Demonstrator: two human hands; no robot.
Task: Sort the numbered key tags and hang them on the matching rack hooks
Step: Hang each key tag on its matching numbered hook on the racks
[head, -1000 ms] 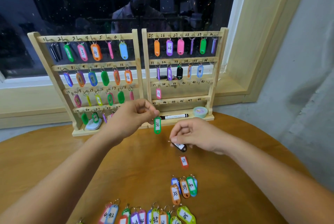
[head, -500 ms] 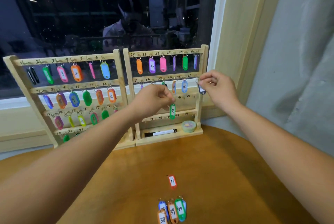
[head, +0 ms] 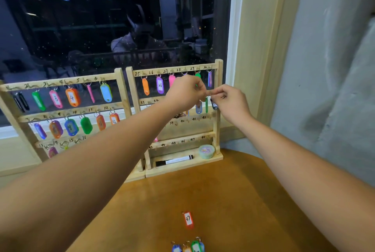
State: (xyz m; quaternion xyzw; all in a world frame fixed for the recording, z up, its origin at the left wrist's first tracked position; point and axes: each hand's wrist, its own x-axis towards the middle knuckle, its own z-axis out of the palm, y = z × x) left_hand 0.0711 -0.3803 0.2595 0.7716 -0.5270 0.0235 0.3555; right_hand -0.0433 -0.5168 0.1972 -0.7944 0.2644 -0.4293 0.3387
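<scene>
Pale wooden racks (head: 123,97) carry black handwritten numbers. On the left one hang an orange tag (head: 72,97) and a light blue tag (head: 106,93). At the right one are a purple tag (head: 160,85), a green tag (head: 206,105) and a dark tag (head: 214,105). Near, on the honey-brown table (head: 233,201), a red tag (head: 188,219) has a white label.

Two racks stand side by side at the far edge of the desk (head: 233,201), before the window (head: 101,28): left rack (head: 121,93), right rack (head: 218,134). In the right rack's base tray lie a marker (head: 174,160) and, to its right, a round tub (head: 206,151). Tag 37 (head: 188,219) lies on the desk before the right rack; a tag cluster (head: 188,246) lies nearer still. Left hand (head: 184,93) and right hand (head: 229,99) meet, fingertips just beside each other, before the right end of the right rack's second rail. Under each grip hangs a tag: left-hand tag (head: 206,105), right-hand tag (head: 214,105).
</scene>
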